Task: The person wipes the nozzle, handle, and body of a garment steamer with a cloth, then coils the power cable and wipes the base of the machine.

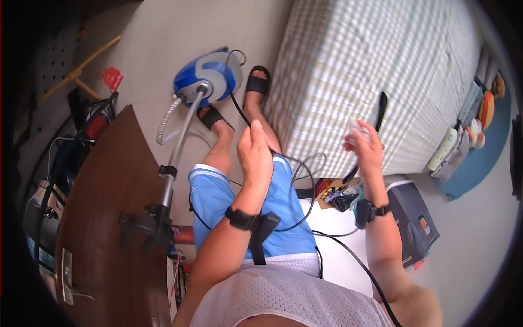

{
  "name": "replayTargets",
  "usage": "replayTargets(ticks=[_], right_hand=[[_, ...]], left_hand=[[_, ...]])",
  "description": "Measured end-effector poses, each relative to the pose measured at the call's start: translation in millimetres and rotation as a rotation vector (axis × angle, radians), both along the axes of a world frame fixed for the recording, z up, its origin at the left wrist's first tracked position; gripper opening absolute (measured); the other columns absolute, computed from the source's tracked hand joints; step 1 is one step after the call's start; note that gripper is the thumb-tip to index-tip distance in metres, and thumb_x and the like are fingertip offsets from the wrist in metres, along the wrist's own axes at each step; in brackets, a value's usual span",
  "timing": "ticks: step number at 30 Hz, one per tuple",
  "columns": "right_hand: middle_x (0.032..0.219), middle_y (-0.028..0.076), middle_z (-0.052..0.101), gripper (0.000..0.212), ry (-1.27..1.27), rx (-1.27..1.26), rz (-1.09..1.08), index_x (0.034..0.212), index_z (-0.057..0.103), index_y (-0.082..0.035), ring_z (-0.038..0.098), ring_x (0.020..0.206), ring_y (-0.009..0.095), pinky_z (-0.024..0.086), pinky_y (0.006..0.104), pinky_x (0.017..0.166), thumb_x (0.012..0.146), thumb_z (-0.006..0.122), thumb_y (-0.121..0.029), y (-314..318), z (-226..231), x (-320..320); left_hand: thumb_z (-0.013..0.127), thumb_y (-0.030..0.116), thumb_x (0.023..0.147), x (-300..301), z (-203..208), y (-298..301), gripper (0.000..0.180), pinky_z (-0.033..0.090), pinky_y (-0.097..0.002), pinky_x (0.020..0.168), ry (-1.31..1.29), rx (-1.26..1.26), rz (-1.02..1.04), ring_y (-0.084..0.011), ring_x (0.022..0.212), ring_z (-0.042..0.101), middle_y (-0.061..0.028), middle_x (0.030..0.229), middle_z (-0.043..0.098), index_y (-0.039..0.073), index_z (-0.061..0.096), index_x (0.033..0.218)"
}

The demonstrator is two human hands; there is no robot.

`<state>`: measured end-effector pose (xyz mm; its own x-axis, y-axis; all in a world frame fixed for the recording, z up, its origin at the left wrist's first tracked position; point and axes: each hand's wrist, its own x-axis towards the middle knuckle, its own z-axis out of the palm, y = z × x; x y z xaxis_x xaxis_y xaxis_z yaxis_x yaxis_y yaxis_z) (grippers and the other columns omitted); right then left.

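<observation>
Past shirt [261, 297], pinching white scrap [354, 128] in right hand [367, 146].
Probably limp, light; best held bunched. Left hand [255, 152]: cannot tell.

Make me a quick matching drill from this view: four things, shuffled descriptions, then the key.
Things:
1. left hand
2. right hand
3. wheeled-style floor appliance
4. cloth

Descriptions:
A. blue and grey
B. holding a small whitish item
C. pale, checked
D. overlapping a black cable

Pairs: 1-D, 2-B, 3-A, 4-C
</observation>
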<state>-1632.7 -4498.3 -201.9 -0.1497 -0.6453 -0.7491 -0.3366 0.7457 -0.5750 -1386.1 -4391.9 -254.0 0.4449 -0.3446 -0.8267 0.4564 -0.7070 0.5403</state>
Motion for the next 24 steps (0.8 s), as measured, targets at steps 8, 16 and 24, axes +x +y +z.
replayTargets(ticks=[8,16,24], right_hand=[[0.094,0.011,0.073,0.037,0.381,-0.306,-0.305,0.137,0.056,-0.004,0.068,0.072,0.015,0.056,0.0280,0.066,0.104,0.063,-0.018,7.2,149.6,-176.0],[0.102,0.009,0.070,0.035,0.415,-0.538,0.029,0.137,0.056,-0.001,0.062,0.086,0.011,0.052,0.0248,0.076,0.106,0.061,-0.015,41.2,128.6,-92.3],[0.136,0.013,0.055,0.062,-0.409,-0.011,0.309,0.155,0.035,-0.006,0.061,0.112,0.018,0.048,0.0329,0.102,0.096,0.049,0.005,54.1,130.2,60.4]], left_hand=[[0.055,0.046,0.106,-140.6,33.3,-70.4,0.055,0.042,-0.0425,0.108,0.730,-0.152,0.150,-0.0186,0.128,0.050,-0.0098,0.133,0.055,0.000,0.052,0.136],[0.057,0.031,0.106,-33.6,47.7,35.9,0.047,0.049,-0.0341,0.104,0.332,-0.145,-0.533,-0.0256,0.121,0.064,-0.0182,0.128,0.067,-0.004,0.057,0.138],[0.058,0.019,0.106,120.6,114.0,155.9,0.032,0.053,-0.0313,0.093,0.223,0.127,-0.028,-0.0203,0.110,0.069,-0.0112,0.120,0.070,0.000,0.062,0.132]])
